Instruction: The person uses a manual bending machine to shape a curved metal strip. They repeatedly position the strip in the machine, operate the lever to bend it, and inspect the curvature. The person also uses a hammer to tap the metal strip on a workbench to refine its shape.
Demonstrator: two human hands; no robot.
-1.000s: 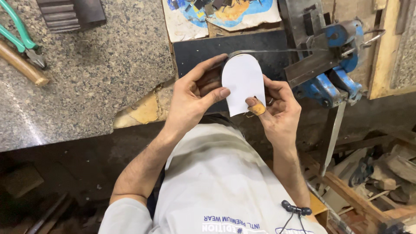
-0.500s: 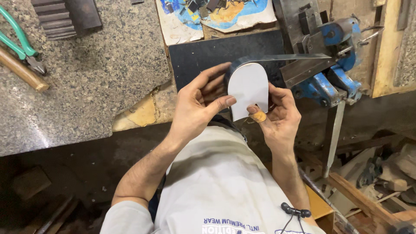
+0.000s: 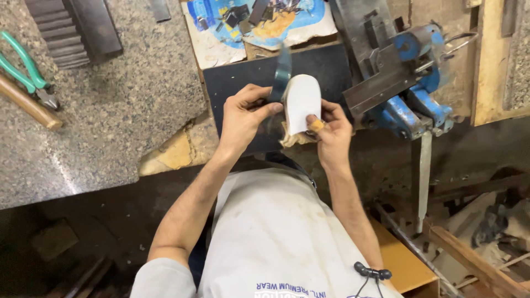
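Near the middle of the view, slightly toward 12 o'clock, both hands meet over a dark board [image 3: 243,83]. The left hand [image 3: 243,118] is curled, fingers and thumb closed against the edge of a white rounded piece [image 3: 302,102], flat at the bottom and arched on top; a blurred bluish strip [image 3: 283,69] rises from this hand toward 12 o'clock, and whether the hand grips it cannot be told. The right hand [image 3: 334,132] pinches the same white piece from the 4 o'clock side, its thumb tip wrapped in a tan covering [image 3: 316,126]. A scrap of tan material [image 3: 292,139] hangs just below the piece. At 2 o'clock stands a blue vise [image 3: 411,105] with a grey metal bar [image 3: 378,88] across it. At 12 o'clock a blue-printed sheet [image 3: 259,25] holds small dark metal bits; what they are cannot be told. At 10 o'clock, on the speckled stone slab [image 3: 110,110], lie green-handled pliers [image 3: 25,69], a wooden handle [image 3: 27,102] and a dark ribbed block [image 3: 74,27].
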